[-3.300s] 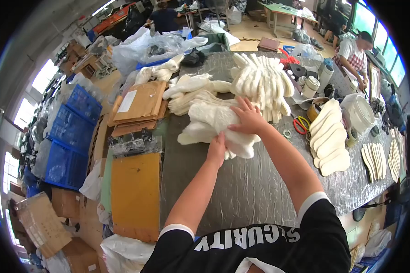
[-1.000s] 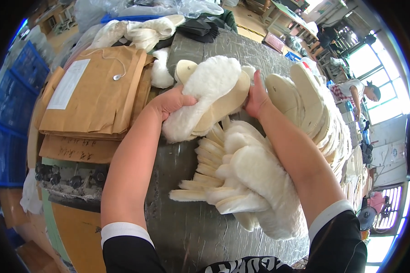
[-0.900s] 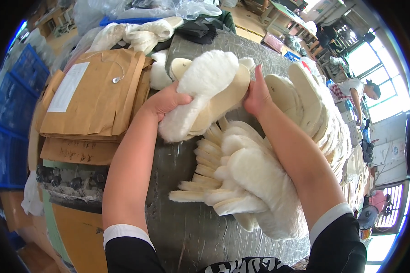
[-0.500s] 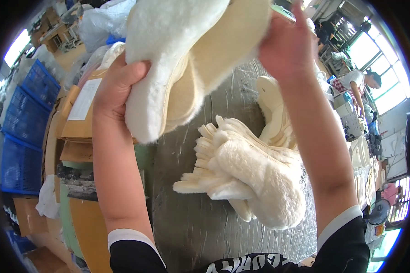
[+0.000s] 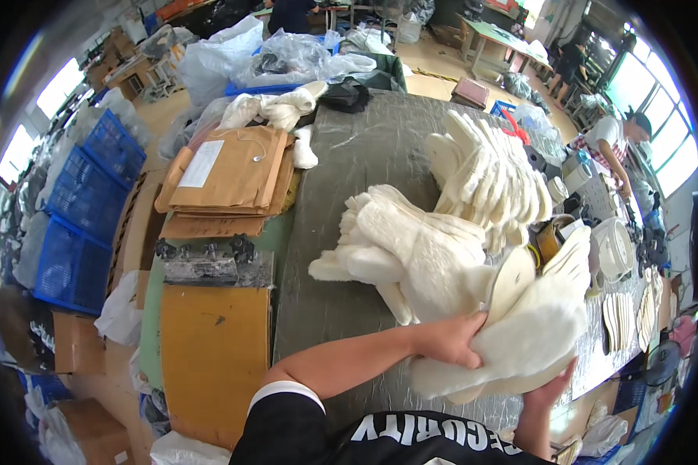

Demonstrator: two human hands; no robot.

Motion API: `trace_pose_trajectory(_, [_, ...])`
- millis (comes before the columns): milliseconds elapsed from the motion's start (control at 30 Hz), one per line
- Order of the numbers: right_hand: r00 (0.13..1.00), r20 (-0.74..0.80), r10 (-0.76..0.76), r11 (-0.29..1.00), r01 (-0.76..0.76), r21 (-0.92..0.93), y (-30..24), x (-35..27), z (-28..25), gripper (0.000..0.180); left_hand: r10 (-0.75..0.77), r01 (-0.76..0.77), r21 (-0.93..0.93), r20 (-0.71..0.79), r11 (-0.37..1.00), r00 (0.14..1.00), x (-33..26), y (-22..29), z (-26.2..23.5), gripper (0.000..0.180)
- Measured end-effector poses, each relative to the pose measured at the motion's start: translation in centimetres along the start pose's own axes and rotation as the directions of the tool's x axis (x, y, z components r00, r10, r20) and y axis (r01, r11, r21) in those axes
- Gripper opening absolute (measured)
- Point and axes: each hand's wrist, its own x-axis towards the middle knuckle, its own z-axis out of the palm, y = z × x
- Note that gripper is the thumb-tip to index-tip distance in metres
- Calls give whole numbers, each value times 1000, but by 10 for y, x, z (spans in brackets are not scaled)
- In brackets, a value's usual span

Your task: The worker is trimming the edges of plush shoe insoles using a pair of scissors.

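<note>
You are holding a bundle of fleecy white insoles (image 5: 531,333) close to your body at the near right edge of the table (image 5: 349,178), lifted just off its grey cover. Your left hand (image 5: 451,341) is reaching across and lying on top of the bundle's near end, fingers wrapped over the pile and pressing down. Your right hand (image 5: 549,387) is coming up from below, palm cupping the underside, so the stack is being squeezed between the two hands; that two-sided clamp looks like what is keeping the loose, slippery layers from fanning apart.

Just beyond your left hand, a heap of the same white insoles (image 5: 411,248) is lying on the cover, toes pointing left. Farther back on the right, a second fanned heap (image 5: 488,174) is resting near the table's edge.

To the left, flat brown cardboard envelopes (image 5: 225,174) are sitting stacked beside the cover, with blue plastic crates (image 5: 77,209) on the floor past them. At the far end, clear plastic bags (image 5: 287,54) are piled up, and another person (image 5: 613,139) is working at the right.
</note>
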Motion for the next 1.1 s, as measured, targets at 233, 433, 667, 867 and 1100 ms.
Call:
trace_pose_trajectory(233, [820,-432,376,852,-489,-185,46,17,-195,54,-46,17,391,64,920,997,-17,-15,-26,19])
trace_pose_trajectory(433, [910,-354,215,767,-381,-517,51,4,-212,55,331,784,470,-875,406,353,-86,-24,-240,9])
trace_pose_trajectory(667, [940,-341,3,661,-258,-705,65,8,-247,55,126,867,430,-874,-252,470,-76,-121,-344,20])
trace_pose_trajectory(867, [905,-416,-88,624,-275,-731,69,9,-211,60,247,869,448,-836,-209,490,-87,-157,-412,19])
trace_pose_trajectory(1100, [885,-452,-111,562,-319,-763,66,16,-219,59,74,-346,118,-988,931,-139,-105,-82,-422,28])
